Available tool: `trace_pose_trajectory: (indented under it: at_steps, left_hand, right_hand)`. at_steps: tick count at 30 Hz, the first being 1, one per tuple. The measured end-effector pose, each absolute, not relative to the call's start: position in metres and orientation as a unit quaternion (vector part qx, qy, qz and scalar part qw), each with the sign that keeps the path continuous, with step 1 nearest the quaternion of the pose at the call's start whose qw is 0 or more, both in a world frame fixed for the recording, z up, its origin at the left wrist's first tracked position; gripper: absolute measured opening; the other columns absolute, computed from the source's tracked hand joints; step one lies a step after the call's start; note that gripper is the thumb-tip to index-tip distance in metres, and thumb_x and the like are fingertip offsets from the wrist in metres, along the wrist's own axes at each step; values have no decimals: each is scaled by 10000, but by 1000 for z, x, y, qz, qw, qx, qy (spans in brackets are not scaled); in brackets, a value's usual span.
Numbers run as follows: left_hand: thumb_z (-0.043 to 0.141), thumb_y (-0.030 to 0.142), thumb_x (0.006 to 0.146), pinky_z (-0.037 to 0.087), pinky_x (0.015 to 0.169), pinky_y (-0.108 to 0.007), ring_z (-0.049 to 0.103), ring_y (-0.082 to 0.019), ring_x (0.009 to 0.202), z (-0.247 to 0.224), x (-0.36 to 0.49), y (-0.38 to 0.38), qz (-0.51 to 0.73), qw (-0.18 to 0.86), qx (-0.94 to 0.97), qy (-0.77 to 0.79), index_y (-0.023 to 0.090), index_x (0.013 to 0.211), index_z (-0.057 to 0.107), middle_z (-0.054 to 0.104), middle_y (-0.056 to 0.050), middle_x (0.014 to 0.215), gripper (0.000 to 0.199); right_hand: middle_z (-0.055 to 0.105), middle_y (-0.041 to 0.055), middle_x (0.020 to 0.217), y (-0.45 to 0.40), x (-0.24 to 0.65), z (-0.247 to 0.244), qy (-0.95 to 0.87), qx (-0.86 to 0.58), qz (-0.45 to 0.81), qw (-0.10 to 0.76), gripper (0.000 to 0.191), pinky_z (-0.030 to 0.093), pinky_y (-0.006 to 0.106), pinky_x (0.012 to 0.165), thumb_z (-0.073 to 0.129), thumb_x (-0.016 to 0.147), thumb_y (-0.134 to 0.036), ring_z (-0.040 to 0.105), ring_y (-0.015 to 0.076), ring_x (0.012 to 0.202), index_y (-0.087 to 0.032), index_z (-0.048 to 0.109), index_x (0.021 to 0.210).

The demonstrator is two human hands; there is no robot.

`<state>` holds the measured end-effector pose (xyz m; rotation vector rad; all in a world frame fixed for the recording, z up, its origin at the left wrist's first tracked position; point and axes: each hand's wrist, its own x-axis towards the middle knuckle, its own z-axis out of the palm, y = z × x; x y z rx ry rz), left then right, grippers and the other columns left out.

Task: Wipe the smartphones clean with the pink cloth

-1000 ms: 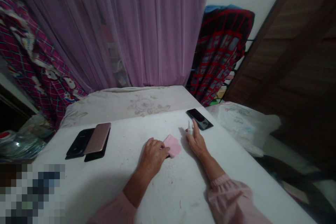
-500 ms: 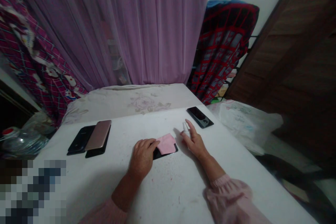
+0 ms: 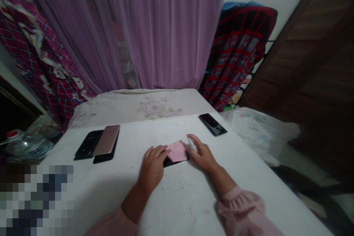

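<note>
The left hand [image 3: 152, 167] lies open, fingertips at a pink cloth [image 3: 177, 151] folded on a black phone [image 3: 176, 163]; the right hand [image 3: 201, 156], also open and holding nothing, rests just beside it. Beyond the left hand, stacked phones [image 3: 106, 140] lie on the bench [image 3: 177, 202].

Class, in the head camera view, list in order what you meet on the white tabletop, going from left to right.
Flat black smartphone → rose-gold metal smartphone → bare left hand → square pink cloth → bare right hand → black glass-fronted smartphone
</note>
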<state>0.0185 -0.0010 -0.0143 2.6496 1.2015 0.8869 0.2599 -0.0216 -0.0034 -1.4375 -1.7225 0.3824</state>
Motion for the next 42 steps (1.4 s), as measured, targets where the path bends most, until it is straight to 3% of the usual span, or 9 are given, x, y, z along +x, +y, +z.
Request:
trace_pose_trajectory:
  at_steps: [4,10,15,20,29,37,42]
  left_hand:
    - [349,72,872,459,976,-434,607,-204,1085,-14,3,10,361,66,831,417,235,1121,639,674,-58,1167,416]
    - [338,100,884,514,936,-372,635,-187,1051,-14,-15,17,425,94,780,450,220,1112,634,684,-57,1121,392]
    - [359,168,872,510,939,-365,642,-196,1044,-18,-26,20,465,113,725,495,204,1077,645,692,-61,1092,354]
    - [392,253,875,513,924,-367,653,-208,1023,-25,-29,26,466,143,695,529,207,1062,660,702,-68,1080,331]
    - [443,301,859,493,948,-365,644,-212,1051,-29,-29,27,475,195,657,552,223,1062,671,701,-57,1103,316]
    - [460,342,860,463,979,-383,628,-224,1087,-33,-31,30,487,255,606,575,216,1076,670,698,-67,1136,327]
    - [500,360,845,474,961,-374,645,-218,1053,-31,-32,32,500,287,570,585,217,1077,668,705,-66,1124,320]
  right_hand:
    - [700,61,1078,-21,261,-4,-725,-542,131,405,447,533,252,740,490,795,-223,671,149,732,-192,568,1234]
    - [725,58,1027,-20,260,-5,-749,-539,125,364,479,542,263,771,479,760,-178,695,166,785,-194,583,1226]
    - [660,66,1225,-18,263,-5,-755,-534,127,359,566,510,290,907,492,763,-164,660,188,1035,-214,533,1325]
    - [644,76,1250,-17,266,-6,-741,-545,151,363,552,524,293,870,481,792,-186,683,184,942,-206,527,1341]
    - [712,48,1092,-16,264,-7,-730,-555,166,363,513,535,268,778,498,740,-182,690,167,786,-205,596,1243]
    - [659,66,1228,-16,266,-6,-719,-553,148,394,521,516,306,907,497,823,-250,661,199,1040,-214,535,1341]
    - [666,51,1218,-13,267,-8,-720,-580,104,368,524,519,306,916,515,808,-225,665,195,1034,-240,545,1331]
